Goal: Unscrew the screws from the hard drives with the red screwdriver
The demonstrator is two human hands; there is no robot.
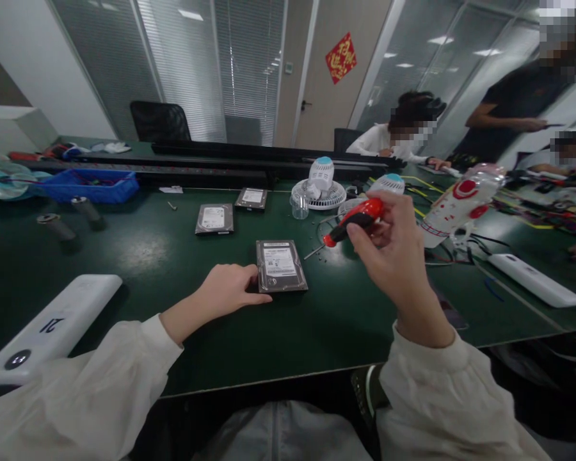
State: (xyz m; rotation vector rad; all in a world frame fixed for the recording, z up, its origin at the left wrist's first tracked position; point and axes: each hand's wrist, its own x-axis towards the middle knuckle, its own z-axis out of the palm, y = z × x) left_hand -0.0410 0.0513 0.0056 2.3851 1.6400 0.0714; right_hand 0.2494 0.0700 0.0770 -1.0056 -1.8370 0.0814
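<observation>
A hard drive (pixel 280 266) lies label up on the green table in front of me. My left hand (pixel 230 285) grips its left edge, thumb at the near corner and fingers along the side. Raised to the right of the drive, my right hand (pixel 388 237) holds a red and black screwdriver (pixel 358 221) by its handle. The screwdriver's thin shaft slants down to the left, its tip close to the drive's right side and apart from it. Small dark bits, perhaps screws, lie scattered on the table near the tip.
Two more hard drives, one nearer (pixel 214 219) and one farther (pixel 251 199), lie beyond. A white fan (pixel 319 186) and a clear cup (pixel 300 206) stand behind the screwdriver. White cases (pixel 52 326) flank me, a blue tray (pixel 91 186) is at left, a bottle (pixel 461 202) at right. People are at far right.
</observation>
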